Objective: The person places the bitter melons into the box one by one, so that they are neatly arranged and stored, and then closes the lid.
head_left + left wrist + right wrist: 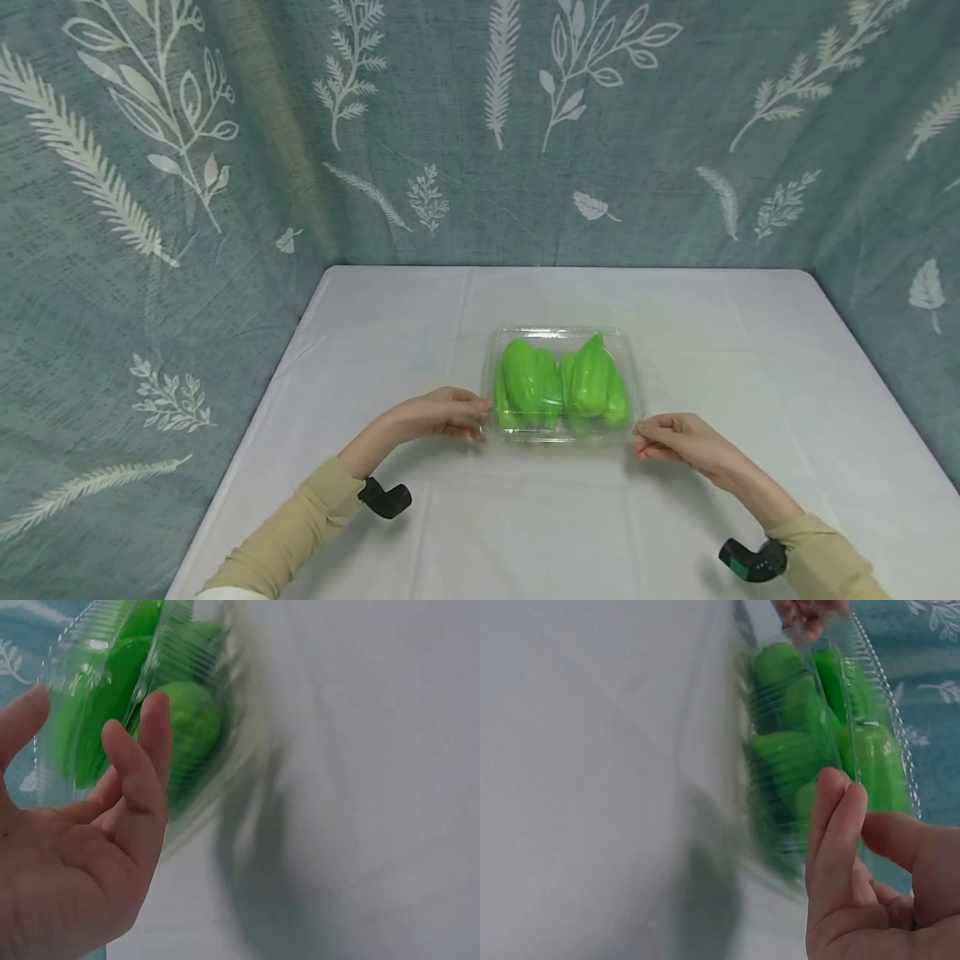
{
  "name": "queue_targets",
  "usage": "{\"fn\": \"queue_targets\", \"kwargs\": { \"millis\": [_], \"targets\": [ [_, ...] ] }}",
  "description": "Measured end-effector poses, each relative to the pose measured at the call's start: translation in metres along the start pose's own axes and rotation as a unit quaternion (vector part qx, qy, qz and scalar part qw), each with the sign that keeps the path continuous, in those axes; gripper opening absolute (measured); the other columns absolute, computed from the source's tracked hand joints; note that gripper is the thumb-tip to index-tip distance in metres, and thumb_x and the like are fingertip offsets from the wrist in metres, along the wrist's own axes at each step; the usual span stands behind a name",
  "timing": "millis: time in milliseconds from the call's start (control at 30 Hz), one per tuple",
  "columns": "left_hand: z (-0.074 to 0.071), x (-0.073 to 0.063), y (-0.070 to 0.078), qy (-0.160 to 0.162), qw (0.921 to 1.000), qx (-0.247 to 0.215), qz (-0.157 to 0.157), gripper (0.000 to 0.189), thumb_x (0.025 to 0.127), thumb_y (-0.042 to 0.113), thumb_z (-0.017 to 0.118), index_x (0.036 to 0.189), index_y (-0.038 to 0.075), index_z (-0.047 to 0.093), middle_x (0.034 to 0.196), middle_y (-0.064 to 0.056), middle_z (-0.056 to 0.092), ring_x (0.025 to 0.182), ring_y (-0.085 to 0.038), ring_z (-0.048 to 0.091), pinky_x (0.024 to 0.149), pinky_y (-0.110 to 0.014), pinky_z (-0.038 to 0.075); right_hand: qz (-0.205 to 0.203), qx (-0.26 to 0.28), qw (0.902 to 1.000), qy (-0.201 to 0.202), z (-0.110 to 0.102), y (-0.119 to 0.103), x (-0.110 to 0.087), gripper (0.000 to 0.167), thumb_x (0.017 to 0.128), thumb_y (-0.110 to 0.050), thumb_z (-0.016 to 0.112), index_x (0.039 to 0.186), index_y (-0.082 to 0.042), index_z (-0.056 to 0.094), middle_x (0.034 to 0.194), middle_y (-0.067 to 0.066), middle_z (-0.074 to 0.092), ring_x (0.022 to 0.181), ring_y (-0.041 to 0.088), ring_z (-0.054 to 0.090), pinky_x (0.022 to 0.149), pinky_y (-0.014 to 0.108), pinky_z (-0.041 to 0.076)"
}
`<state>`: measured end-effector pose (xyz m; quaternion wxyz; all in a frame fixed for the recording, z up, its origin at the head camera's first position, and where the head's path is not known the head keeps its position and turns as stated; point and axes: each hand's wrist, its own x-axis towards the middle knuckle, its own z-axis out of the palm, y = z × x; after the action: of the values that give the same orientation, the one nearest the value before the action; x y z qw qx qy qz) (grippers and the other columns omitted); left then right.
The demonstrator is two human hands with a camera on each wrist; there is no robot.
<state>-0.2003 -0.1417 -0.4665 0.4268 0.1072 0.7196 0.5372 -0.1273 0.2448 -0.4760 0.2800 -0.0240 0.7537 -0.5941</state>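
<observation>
A clear plastic clamshell container (557, 435) stands on the white-covered table, holding several glossy bright green, pepper-like pieces (525, 375). Its lid lies over them; whether it is latched cannot be told. At the front left corner, my left hand (450, 412) touches or nearly touches the rim. In the left wrist view, the thumb (30, 712) stands apart from the raised fingers. My right hand (686, 442) is at the front right corner. Thumb and first fingers (838, 832) come together there, pinching the container's edge, though the contact is partly hidden.
White cloth covers the table (540, 517), with its far edge behind the container. Blue-green curtains (465, 200) with white leaf prints hang behind and at both sides. A small black device (386, 498) sits at the left wrist, another black device (753, 560) at the right.
</observation>
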Motion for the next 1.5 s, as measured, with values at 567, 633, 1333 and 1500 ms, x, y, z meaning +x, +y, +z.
{"fn": "queue_targets", "kwargs": {
  "millis": [567,633,1333,1500],
  "targets": [
    [0.033,0.003,0.004,0.087,0.9960,0.005,0.021,0.030,0.097,0.010,0.045,0.101,-0.017,0.059,0.070,0.002,0.060,0.058,-0.001,0.056,0.060,-0.014,0.052,0.016,0.031,0.9983,0.048,0.011,0.002,-0.010,0.051,0.101,-0.026,0.045,0.122,0.020,0.047,0.088,-0.004,0.070,0.081,0.002,0.067,0.079,0.016,0.058],
    [0.034,0.005,0.002,0.106,0.9930,0.027,0.044,0.030,0.098,0.009,0.045,0.100,-0.017,0.059,0.071,0.000,0.061,0.059,-0.002,0.057,0.066,-0.019,0.056,0.007,0.039,0.9990,0.023,0.009,0.005,-0.009,0.051,0.102,-0.026,0.042,0.121,0.021,0.047,0.090,-0.004,0.070,0.082,0.002,0.068,0.080,0.016,0.058],
    [0.025,0.015,-0.006,0.107,0.9920,0.014,0.065,0.033,0.098,0.015,0.048,0.105,-0.015,0.061,0.075,-0.003,0.063,0.062,-0.003,0.059,0.061,-0.015,0.050,-0.002,0.026,0.9969,0.074,0.010,0.012,-0.001,0.051,0.102,-0.031,0.042,0.117,0.017,0.051,0.083,-0.005,0.064,0.073,0.001,0.060,0.067,0.015,0.056],
    [0.004,0.006,0.003,0.066,0.9943,0.076,0.036,0.057,0.104,0.035,0.030,0.121,-0.014,0.054,0.106,-0.022,0.068,0.078,-0.020,0.070,0.077,-0.028,0.060,0.018,0.015,0.9996,0.014,-0.008,0.009,-0.005,0.076,0.102,-0.048,0.027,0.135,0.019,0.034,0.110,0.014,0.069,0.094,0.008,0.067,0.085,0.019,0.058]
  ]
}}
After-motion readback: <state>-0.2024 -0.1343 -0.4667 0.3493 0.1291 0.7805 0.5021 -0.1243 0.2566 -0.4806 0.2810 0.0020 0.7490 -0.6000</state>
